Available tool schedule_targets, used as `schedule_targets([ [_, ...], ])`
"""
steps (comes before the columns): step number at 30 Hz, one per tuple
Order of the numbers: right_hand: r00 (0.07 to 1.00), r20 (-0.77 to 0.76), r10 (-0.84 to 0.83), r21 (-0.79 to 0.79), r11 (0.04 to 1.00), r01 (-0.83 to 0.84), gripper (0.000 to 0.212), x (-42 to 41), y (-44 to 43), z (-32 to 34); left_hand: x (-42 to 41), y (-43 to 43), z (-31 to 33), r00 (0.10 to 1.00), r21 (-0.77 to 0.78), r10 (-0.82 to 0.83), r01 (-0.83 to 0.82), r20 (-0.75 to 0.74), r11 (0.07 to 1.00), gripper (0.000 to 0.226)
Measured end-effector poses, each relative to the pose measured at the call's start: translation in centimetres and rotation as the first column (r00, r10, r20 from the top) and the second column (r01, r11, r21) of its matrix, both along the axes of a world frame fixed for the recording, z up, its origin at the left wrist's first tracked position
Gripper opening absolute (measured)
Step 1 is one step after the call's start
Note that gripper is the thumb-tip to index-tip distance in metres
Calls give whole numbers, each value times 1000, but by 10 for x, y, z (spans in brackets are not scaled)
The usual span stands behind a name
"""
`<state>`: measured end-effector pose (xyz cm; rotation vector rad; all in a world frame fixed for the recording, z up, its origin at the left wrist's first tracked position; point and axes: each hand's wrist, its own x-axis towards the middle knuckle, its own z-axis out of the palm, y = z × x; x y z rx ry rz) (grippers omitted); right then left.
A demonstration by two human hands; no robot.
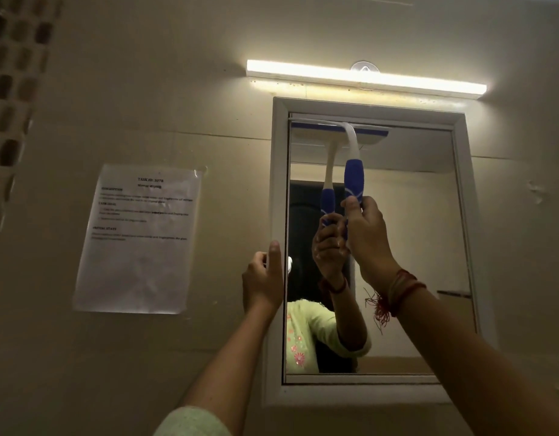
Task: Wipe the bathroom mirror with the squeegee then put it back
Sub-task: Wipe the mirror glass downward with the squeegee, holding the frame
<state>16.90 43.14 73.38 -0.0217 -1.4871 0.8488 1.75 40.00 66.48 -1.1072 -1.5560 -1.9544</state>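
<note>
Looking through the head view: where does the squeegee (353,176) lie from the grip?
– Straight above it. The right hand (366,234) is clenched round the handle's lower end, centre frame. The handle runs upward, and the blade lies crosswise on the mirror (413,247) at its top edge.
And the other hand?
– The left hand (264,278) rests its fingers along the frame (276,184), left of the glass, holding nothing.
So the stroke goes down?
– I judge so, towards the wrist. Nothing crosses the glass. The light bar (366,78) above and the paper sheet (139,237) at left stand apart.
</note>
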Motion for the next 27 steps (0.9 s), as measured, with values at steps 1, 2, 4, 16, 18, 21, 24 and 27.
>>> schedule_targets([
  [1,1000,-3,-2,-1,1000,2,14,-1,0,1,0,0,0,1000,2,2,-2,2,1000,46],
  [2,1000,-4,0,-4,1000,0,15,-2,1,3,0,-1,0,1000,4,2,-2,1,1000,45],
  [4,1000,-1,-9,-10,1000,9,17,-4,1,6,0,-1,0,1000,1,1,-1,-4,1000,45],
  [16,995,-47,92,-68,993,-95,35,6,-2,8,1,-1,-1,1000,7,-24,24,-19,1000,45],
  [18,995,-51,86,-83,992,-90,40,5,-1,8,1,-1,0,1000,5,-27,27,-15,1000,45],
  [21,995,-24,99,-118,988,-102,41,5,1,9,1,0,0,1000,9,-13,13,-14,1000,46],
  [24,979,18,203,-143,970,-198,36,8,5,10,1,-1,0,1000,13,-15,15,-17,1000,45],
  [27,961,34,275,-164,950,-266,37,10,5,8,2,-1,0,1000,9,-15,15,-9,1000,46],
])
